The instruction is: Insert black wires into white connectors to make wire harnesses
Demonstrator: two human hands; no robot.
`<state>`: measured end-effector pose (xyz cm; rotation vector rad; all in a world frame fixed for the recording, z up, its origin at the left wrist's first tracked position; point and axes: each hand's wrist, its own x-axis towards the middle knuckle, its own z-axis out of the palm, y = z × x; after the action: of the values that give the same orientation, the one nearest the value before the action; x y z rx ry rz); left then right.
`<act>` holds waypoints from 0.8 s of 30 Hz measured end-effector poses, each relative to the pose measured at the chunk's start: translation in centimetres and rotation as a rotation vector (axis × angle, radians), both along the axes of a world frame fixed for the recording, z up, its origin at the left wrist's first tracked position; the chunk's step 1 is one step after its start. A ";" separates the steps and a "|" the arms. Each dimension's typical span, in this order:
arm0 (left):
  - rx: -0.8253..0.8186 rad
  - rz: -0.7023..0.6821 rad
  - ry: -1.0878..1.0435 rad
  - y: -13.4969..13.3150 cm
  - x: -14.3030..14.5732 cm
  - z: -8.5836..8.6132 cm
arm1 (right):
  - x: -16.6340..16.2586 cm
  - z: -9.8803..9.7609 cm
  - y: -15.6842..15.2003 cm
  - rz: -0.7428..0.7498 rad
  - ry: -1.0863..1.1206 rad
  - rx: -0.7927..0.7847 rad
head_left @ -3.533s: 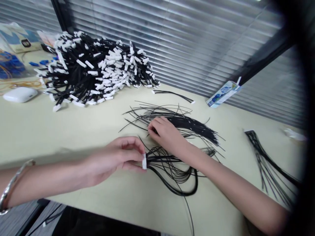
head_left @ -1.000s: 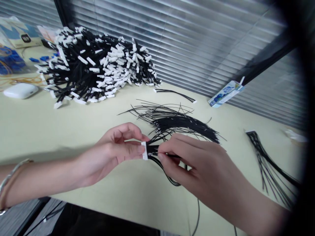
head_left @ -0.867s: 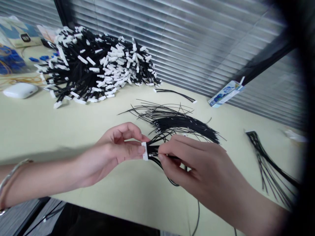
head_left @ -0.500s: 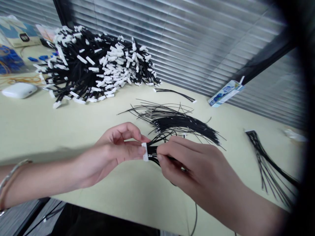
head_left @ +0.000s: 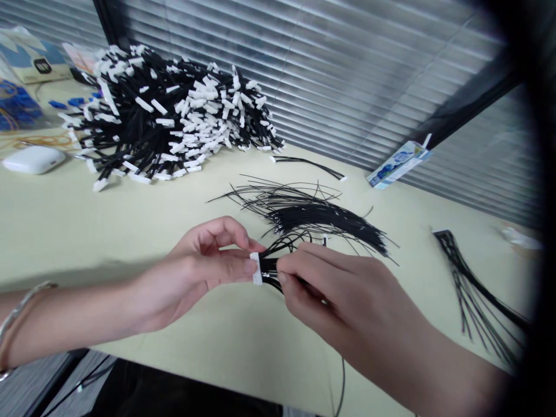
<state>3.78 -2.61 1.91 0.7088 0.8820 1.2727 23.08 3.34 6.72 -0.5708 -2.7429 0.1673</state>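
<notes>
Between the thumb and fingers of my left hand is a white connector housing, held upright over the table. Several black wires run out of its right side. My right hand is closed just right of the housing, thumb and forefinger pinching a black wire close to where the wires enter. A bright metal tip shows by the housing; whether it is fully inside I cannot tell. The other fingers of my right hand hide the rest of the wires.
Behind my hands lies a bundle of loose black wires. A large heap of black cables with white connectors fills the back left. One finished-looking cable, a blue-white carton, another wire bunch and a white case lie around.
Both hands keep nearly the same place and grip. The right hand has shifted very slightly, and the loose wire hanging below it has swung a little left.
</notes>
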 end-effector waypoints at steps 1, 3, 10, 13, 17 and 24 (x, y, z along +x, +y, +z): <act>0.000 -0.001 0.002 0.0 0.0 0.0 | 0.1 0.0 0.0 0.015 -0.013 0.025; -0.003 -0.002 0.002 0.1 0.0 0.0 | 0.1 0.0 0.1 0.040 -0.042 0.077; -0.004 -0.003 0.024 0.1 0.1 0.0 | -0.1 0.7 0.1 0.070 -0.132 0.125; -0.002 -0.005 0.024 0.0 0.1 0.0 | 0.0 0.8 -0.1 0.063 -0.146 0.127; 0.003 -0.005 0.013 0.0 0.1 0.0 | 0.3 0.4 -0.1 0.064 -0.147 0.147; 0.008 -0.009 0.019 0.0 0.1 0.1 | 0.3 -0.1 0.0 0.088 -0.141 0.244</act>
<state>3.89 -2.61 2.01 0.7314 0.8884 1.2639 23.33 3.31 6.61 -0.4095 -2.8678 -0.1921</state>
